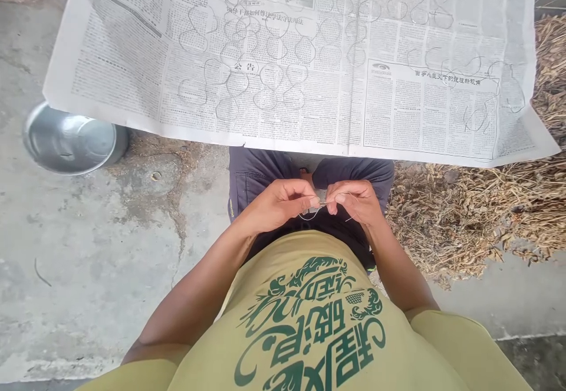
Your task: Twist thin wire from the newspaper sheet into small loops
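Observation:
Both hands meet over my lap, close to the shirt. My left hand [285, 203] pinches a thin wire [311, 217] between thumb and forefinger. Part of this wire curves down in a loop below the fingertips. My right hand [356, 201] is closed on the same wire, its fingertips almost touching the left ones, and a fine end sticks out beside it. The fingers hide much of the wire. Just beyond the hands, a newspaper sheet [292, 128] holds many bent wire pieces [272, 78], a lot of them curled into figure-eight shapes.
On the concrete floor [110, 249] at left stands a metal basin [75, 140], partly under the newspaper's edge. Dry straw and leaves [464, 220] lie heaped on the right. A loose dark strand [43, 273] rests on the floor at far left.

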Demonstrator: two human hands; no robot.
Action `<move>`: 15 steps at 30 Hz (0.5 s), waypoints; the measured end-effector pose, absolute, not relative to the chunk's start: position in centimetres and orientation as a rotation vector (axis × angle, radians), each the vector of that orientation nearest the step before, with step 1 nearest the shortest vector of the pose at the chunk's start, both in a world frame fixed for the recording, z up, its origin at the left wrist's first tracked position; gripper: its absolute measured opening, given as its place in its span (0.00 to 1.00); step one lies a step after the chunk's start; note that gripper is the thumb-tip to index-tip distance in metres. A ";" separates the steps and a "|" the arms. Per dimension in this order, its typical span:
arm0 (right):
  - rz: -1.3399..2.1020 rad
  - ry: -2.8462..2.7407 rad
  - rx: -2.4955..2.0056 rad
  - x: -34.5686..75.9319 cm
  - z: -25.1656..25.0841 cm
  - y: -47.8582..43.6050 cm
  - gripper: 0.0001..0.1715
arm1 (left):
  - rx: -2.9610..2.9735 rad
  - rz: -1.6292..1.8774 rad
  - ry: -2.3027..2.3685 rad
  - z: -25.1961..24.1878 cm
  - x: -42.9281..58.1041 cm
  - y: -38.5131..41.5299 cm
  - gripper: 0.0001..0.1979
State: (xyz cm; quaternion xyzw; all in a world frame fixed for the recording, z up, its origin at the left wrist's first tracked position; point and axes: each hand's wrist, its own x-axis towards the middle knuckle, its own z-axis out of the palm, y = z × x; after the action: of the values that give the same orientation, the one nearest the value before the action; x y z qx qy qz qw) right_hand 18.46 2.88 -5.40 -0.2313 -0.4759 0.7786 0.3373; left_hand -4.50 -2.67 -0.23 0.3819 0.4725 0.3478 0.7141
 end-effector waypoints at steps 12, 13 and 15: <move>2.098 -1.276 -0.437 18.9 -5.3 2.9 0.07 | 0.718 0.678 0.933 -0.7 -5.7 -3.3 0.21; 2.082 -1.279 -0.393 18.9 -5.3 2.8 0.06 | 0.706 0.671 0.926 -0.7 -5.7 -3.3 0.21; 2.055 -1.279 -0.326 18.7 -5.3 2.7 0.07 | 0.688 0.669 0.911 -0.9 -5.8 -3.5 0.20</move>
State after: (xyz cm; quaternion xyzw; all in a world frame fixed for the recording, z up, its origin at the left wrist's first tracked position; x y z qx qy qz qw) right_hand 18.72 2.69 -5.27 -0.1254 -0.4920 0.7906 0.3423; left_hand -5.82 -3.53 -0.90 0.3197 0.4229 0.3107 0.7889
